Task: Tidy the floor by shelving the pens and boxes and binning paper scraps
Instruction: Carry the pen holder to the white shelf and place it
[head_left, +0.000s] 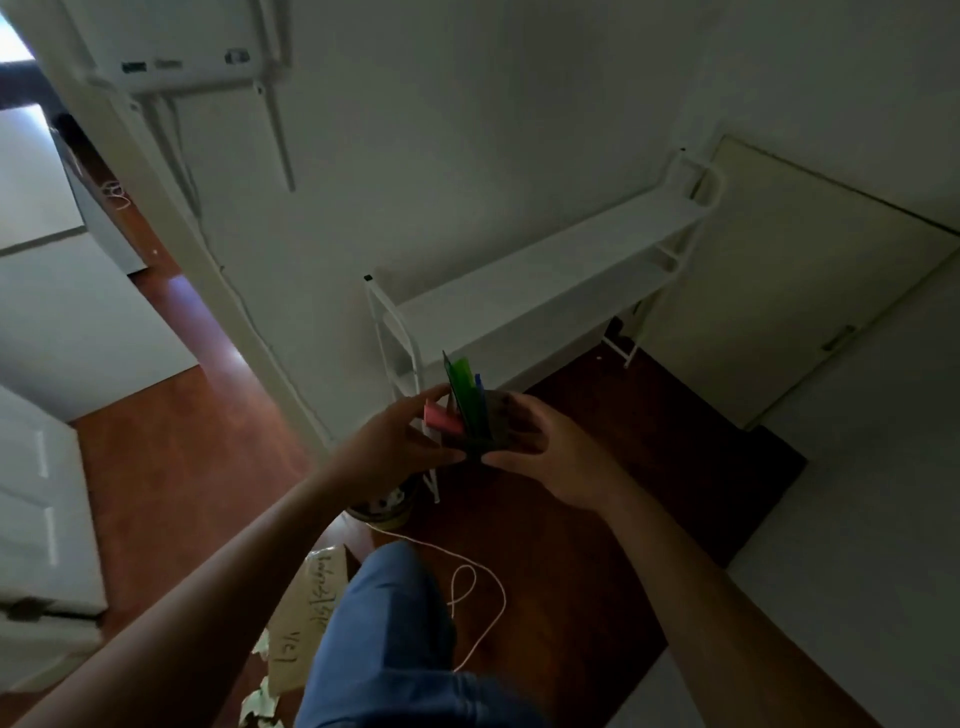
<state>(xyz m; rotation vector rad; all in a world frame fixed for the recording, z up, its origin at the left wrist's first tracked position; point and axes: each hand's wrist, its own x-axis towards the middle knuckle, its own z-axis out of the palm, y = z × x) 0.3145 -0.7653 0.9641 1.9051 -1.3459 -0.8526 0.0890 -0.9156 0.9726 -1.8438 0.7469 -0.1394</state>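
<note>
My left hand (402, 436) and my right hand (540, 447) together hold a small dark holder (480, 441) in front of me, above the floor. Out of it stick a green ruler-like strip (462, 387), a blue pen (479, 389) and a pink piece (441, 420). A white metal shelf rack (545, 270) stands against the wall just beyond my hands, its top shelf bare. A cardboard box (306, 618) with handwriting lies on the floor by my knee, with crumpled pale paper scraps (260, 701) beside it.
A round bin (384, 506) sits on the wooden floor below my left hand. A white cord (478, 587) loops across the floor. A closed door (805, 291) is at right, a doorway at left, white furniture (41, 519) at far left.
</note>
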